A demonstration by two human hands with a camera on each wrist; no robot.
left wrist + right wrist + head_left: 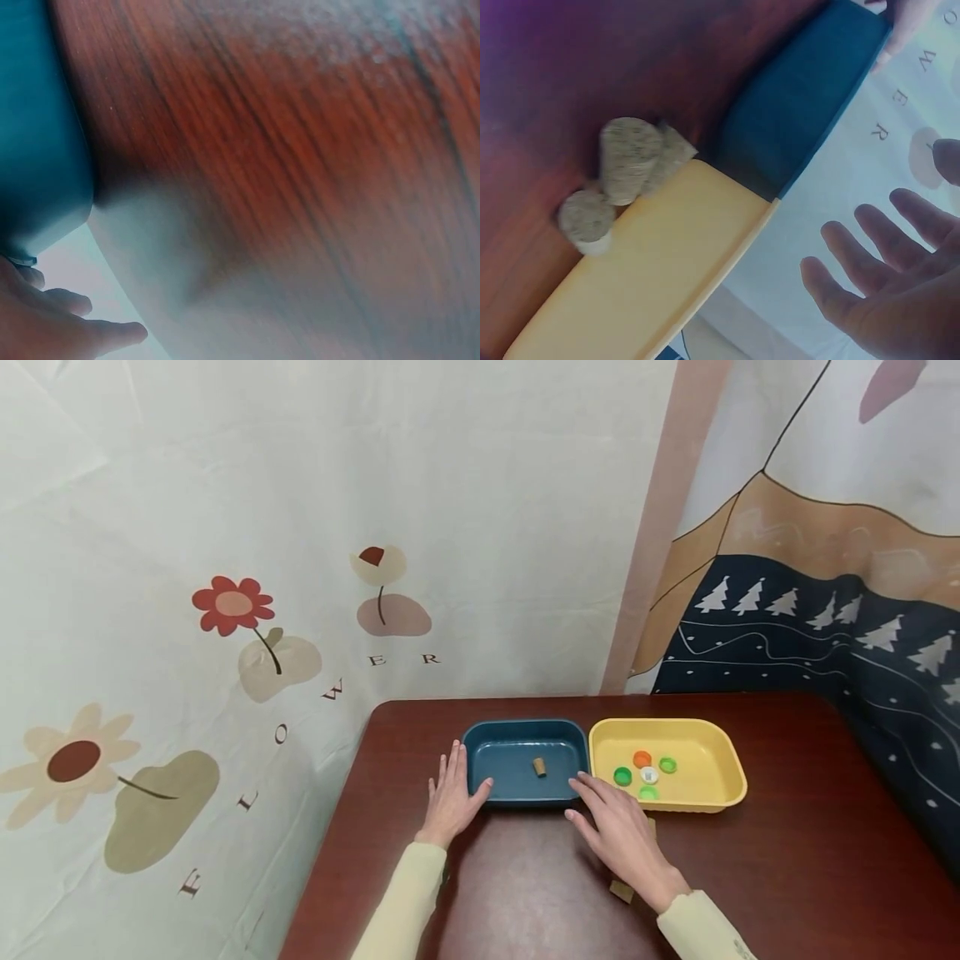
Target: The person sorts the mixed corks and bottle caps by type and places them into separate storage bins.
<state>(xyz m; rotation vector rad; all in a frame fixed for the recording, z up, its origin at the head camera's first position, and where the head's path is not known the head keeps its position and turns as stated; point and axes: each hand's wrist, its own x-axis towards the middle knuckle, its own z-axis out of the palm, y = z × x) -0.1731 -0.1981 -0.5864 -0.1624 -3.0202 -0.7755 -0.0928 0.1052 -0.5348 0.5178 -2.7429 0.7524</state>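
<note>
My left hand (452, 797) lies along the left side of a dark blue tray (498, 764), fingers extended and thumb by the front left corner. In the tray lies one small brown cork (539, 767). My right hand (618, 831) hovers over the tray's front right corner with spread fingers, holding nothing; whether the fingertips touch the rim I cannot tell. Beside the blue tray stands a yellow tray (708, 760) with several bottle caps (648, 774) in orange, green and white. Several corks (630, 161) sit on the table before the yellow tray, partly hidden by my right hand in the head view.
Both trays stand side by side on a dark red-brown wooden table (810, 843), toward its back edge. Behind and to the left hangs a pale cloth (510, 527) printed with flowers and letters. A dark cloth with white trees (783, 602) hangs on the right.
</note>
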